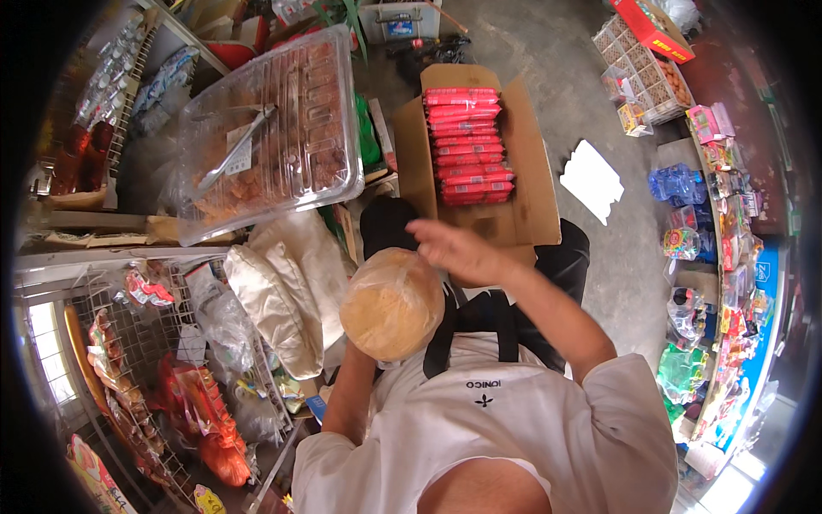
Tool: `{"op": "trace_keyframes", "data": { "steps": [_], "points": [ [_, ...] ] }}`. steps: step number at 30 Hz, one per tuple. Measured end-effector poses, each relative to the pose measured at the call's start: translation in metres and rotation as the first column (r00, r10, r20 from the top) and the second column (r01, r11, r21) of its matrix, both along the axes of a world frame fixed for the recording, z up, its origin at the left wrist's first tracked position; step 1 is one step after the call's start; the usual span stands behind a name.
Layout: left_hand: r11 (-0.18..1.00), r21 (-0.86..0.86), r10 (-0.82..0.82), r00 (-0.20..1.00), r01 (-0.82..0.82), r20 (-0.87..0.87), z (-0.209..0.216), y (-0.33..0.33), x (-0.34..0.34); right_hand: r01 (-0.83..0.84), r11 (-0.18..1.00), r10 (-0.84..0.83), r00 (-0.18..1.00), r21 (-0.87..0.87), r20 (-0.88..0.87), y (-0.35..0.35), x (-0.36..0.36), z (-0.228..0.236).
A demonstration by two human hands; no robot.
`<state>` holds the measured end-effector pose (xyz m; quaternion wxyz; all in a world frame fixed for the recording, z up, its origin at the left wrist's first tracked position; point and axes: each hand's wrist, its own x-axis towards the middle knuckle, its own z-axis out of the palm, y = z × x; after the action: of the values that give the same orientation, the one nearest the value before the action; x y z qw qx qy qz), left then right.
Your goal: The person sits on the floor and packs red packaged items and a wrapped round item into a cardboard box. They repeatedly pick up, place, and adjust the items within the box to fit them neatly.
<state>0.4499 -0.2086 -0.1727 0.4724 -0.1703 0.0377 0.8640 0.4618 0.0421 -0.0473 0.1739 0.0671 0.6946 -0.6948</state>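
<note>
Round bag of tan flat breads (391,304), in clear plastic, held up close to the chest, in front of the white shirt. Left hand is hidden under or behind the bag; the left forearm rises to it from below, so it probably supports the bag, but its grip cannot be told. Right hand (451,247) sits at the bag's upper right edge, fingers bent and touching the plastic top, seemingly pinching the neck of the bag.

Judged step: closing or twisting the bag's mouth while the bag is steadied from below. The next move would call for a firm pinch on the loose plastic and a steady underside, so the stack does not tip.

Just beyond the right hand: an open brown cardboard box (479,163) on the floor, flaps spread, holding a neat column of red flat packets (469,144) at its middle. Left of the box, a large clear plastic tray (270,128) with brown snack pieces and metal tongs (233,152) under its lid. Below the tray, pale cloth sacks (278,295). At the lower left, a wire rack (163,377) with red and orange snack bags. A white paper sheet (591,180) lies on the grey floor right of the box. Along the right edge, a shelf (728,257) of small multicoloured packets.
</note>
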Motion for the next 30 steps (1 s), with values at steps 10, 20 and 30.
{"op": "trace_keyframes", "data": {
  "steps": [10, 20, 30],
  "points": [
    [0.986, -0.162, -0.015, 0.989, 0.040, 0.149, 0.005, -0.007, 0.002, -0.080, 0.481, -0.138, 0.976, 0.873, 0.166, 0.160, -0.068, -0.131],
    [0.978, -0.196, -0.044, 0.985, 0.077, 0.169, 0.011, 0.007, -0.007, -0.232, 0.279, 0.102, 0.972, 0.932, 0.211, 0.108, 0.001, -0.148],
    [0.978, -0.187, -0.068, 0.985, 0.097, 0.159, 0.018, 0.011, -0.009, 0.135, 0.395, -0.183, 0.981, 0.909, -0.066, 0.128, 0.009, -0.145]
  ]
}}
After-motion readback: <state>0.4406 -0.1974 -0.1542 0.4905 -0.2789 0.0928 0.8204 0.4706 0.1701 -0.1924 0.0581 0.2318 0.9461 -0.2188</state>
